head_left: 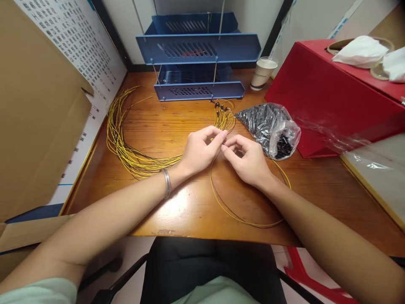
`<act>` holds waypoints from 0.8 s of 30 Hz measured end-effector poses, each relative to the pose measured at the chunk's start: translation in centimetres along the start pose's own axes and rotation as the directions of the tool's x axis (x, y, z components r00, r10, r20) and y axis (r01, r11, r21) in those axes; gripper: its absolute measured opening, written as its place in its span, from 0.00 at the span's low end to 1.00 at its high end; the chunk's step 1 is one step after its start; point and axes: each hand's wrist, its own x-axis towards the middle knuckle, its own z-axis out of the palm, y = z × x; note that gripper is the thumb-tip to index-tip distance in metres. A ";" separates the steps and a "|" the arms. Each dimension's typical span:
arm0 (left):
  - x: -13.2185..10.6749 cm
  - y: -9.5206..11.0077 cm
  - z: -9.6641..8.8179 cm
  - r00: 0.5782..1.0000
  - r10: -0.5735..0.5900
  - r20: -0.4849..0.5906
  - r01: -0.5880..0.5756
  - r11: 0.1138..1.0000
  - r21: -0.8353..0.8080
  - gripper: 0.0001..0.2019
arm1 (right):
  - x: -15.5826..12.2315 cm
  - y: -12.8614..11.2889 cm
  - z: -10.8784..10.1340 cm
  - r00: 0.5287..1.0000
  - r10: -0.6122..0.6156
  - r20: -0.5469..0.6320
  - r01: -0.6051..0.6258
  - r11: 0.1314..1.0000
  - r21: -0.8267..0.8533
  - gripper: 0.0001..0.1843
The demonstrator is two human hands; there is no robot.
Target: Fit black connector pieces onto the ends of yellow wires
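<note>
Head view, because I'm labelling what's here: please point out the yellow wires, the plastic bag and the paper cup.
Yellow wires point(119, 147): head view, on their curve at the picture's left.
Plastic bag point(262, 122): head view, on its body, left of the open mouth.
Paper cup point(262, 74): head view, on its outer wall.

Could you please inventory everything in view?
Wires: many, yellow and black, tabletop
Wire ends: several, black, beyond hands
Bag of black pieces: one, clear, right
Rack: one, blue, back
Cup: one, white, beside rack
Box: one, red, right
Rolls: count unclear, tan, atop box
Wads: two, white, atop box
Carton: one, brown, left
Printed sheets: count unclear, white, left
Table: one, brown, centre
Chair: one, black, below
Frame: one, red, below
Bracelet: one, silver, left wrist
Shirt: one, green, bottom
Left hand, right hand: two, bare, centre
</note>
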 end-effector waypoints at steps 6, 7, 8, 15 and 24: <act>0.0 0.0 0.0 1.000 0.004 0.017 -0.004 1.000 0.010 0.15 | 0.1 0.1 0.0 1.000 0.020 0.006 -0.020 1.000 0.001 0.08; 0.0 0.0 0.0 1.000 0.001 0.017 -0.001 1.000 0.012 0.15 | 0.1 0.1 -0.1 1.000 0.021 0.006 -0.021 1.000 -0.002 0.08; -0.1 0.0 0.0 1.000 0.001 0.016 -0.001 1.000 0.012 0.15 | 0.1 0.0 -0.1 1.000 0.019 0.007 -0.019 1.000 -0.005 0.09; -0.1 0.3 0.0 1.000 -0.014 0.004 0.014 1.000 -0.027 0.16 | 0.0 -0.4 -0.4 0.998 -0.010 0.060 0.013 0.999 -0.047 0.08; -0.1 0.3 0.1 0.998 -0.014 0.064 0.017 0.999 -0.045 0.12 | -0.2 -0.4 -0.1 0.995 -0.067 0.080 0.074 0.993 -0.089 0.08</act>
